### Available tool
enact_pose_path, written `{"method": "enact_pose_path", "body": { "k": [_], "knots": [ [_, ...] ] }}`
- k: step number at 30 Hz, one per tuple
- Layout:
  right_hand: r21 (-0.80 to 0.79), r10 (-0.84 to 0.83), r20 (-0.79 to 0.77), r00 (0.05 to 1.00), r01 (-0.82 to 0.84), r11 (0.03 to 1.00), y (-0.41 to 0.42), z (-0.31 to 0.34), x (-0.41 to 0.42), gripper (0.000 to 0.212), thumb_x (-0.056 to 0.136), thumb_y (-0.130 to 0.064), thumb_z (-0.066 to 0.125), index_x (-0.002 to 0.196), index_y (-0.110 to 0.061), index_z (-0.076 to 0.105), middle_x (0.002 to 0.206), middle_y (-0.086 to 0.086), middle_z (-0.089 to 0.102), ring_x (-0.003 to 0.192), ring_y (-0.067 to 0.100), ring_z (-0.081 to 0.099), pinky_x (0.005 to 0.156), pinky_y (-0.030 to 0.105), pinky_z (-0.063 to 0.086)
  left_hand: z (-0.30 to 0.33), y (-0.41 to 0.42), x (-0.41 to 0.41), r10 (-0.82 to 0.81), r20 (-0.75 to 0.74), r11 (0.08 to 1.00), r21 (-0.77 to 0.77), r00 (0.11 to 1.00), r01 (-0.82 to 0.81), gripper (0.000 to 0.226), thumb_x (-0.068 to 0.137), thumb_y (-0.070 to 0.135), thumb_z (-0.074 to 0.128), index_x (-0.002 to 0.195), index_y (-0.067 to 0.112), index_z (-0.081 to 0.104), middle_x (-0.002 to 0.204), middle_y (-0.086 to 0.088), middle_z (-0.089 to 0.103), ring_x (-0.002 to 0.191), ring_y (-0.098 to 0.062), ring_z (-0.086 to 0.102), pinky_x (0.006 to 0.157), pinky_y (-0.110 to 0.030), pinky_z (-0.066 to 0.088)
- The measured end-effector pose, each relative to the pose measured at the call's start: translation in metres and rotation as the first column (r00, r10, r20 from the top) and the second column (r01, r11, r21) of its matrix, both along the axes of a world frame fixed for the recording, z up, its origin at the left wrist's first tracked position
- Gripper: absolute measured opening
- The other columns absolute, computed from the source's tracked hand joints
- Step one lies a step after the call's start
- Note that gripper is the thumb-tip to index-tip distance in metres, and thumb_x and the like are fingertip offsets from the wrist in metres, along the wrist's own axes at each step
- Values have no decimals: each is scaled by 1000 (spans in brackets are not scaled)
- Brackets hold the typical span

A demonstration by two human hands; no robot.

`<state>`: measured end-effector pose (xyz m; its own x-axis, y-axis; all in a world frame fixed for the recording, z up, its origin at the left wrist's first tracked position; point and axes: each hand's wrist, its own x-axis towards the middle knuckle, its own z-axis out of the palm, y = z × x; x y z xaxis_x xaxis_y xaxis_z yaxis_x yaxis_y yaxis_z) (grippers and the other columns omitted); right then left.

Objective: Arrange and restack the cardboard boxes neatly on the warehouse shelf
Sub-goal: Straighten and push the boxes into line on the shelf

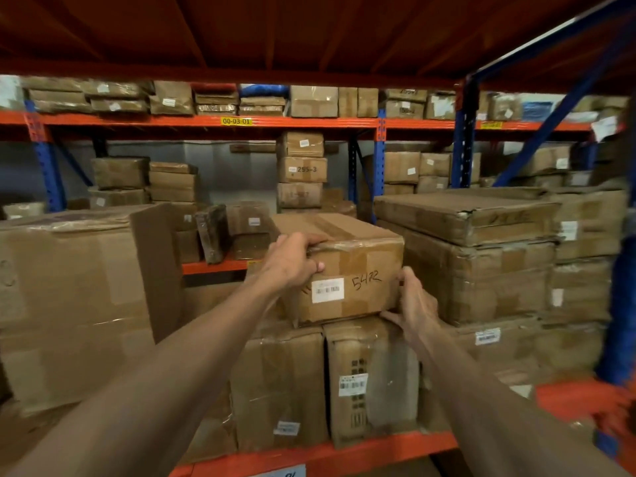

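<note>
On the orange steel shelf, a taped brown cardboard box marked "5422" sits atop two upright, plastic-wrapped cartons. The left hand grips its crumpled top-left corner; the right hand clasps its lower-right edge.

A warehouse storeroom is showing here. Taped cardboard boxes are crowding orange-and-blue pallet racking, one beam carrying a yellow location label.

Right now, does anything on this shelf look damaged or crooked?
Yes. The flat box topping the right stack has a torn, crushed front corner. The box marked 5422, gripped by the left hand and right hand, sits skewed across the two upright boxes beneath.
</note>
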<state>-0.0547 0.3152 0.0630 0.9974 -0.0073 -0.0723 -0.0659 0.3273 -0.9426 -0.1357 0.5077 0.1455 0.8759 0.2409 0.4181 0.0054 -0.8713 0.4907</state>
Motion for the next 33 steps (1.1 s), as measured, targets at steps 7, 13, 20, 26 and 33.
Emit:
{"method": "enact_pose_path", "body": {
  "k": [7, 13, 20, 26, 33],
  "knots": [
    [20, -126, 2, 992, 126, 992, -65, 4, -20, 22, 89, -30, 51, 100, -13, 59, 110, 11, 59, 110, 32, 55, 86, 60, 55, 3, -51, 7, -159, 30, 986, 58, 987, 157, 55, 85, 26, 75, 135, 38, 56, 134, -3, 62, 128, -26, 51, 109, -48, 41],
    [-533, -125, 128, 984, 175, 828, -86, 15, -26, 58, 69, -55, 69, 104, -10, 66, 114, 11, 67, 98, 30, 64, 86, 45, 57, -5, -53, 4, -214, 49, 976, 47, 976, 212, 54, 87, 25, 73, 136, 41, 55, 141, -1, 57, 133, -25, 47, 113, -47, 36],
    [-821, 273, 569, 776, 516, 244, -75, 66, -18, 71, 85, -49, 73, 146, -44, 38, 154, 7, 30, 142, 33, 32, 111, 56, 35, -7, -56, -4, -211, 44, 977, 37, 977, 209, 54, 91, 24, 69, 138, 43, 52, 145, -1, 53, 136, -24, 42, 112, -41, 34],
    [-874, 397, 470, 788, 479, 84, -80, 77, -10, 49, 91, -49, 65, 138, -40, 54, 137, 7, 51, 131, 31, 43, 106, 53, 40, -20, -60, -7, -166, 58, 986, -2, 984, 166, 55, 94, 28, 64, 142, 48, 45, 146, -5, 48, 135, -27, 41, 113, -46, 33],
    [-843, 491, 496, 716, 533, 75, -36, 108, -23, 53, 90, -49, 63, 141, -38, 52, 144, 13, 48, 133, 35, 39, 106, 48, 34, -49, -21, -55, -30, 45, 965, -259, 999, 40, 90, 91, 42, 66, 155, 45, 3, 158, -7, 29, 144, -29, 29, 110, -50, 34]
  ]
}}
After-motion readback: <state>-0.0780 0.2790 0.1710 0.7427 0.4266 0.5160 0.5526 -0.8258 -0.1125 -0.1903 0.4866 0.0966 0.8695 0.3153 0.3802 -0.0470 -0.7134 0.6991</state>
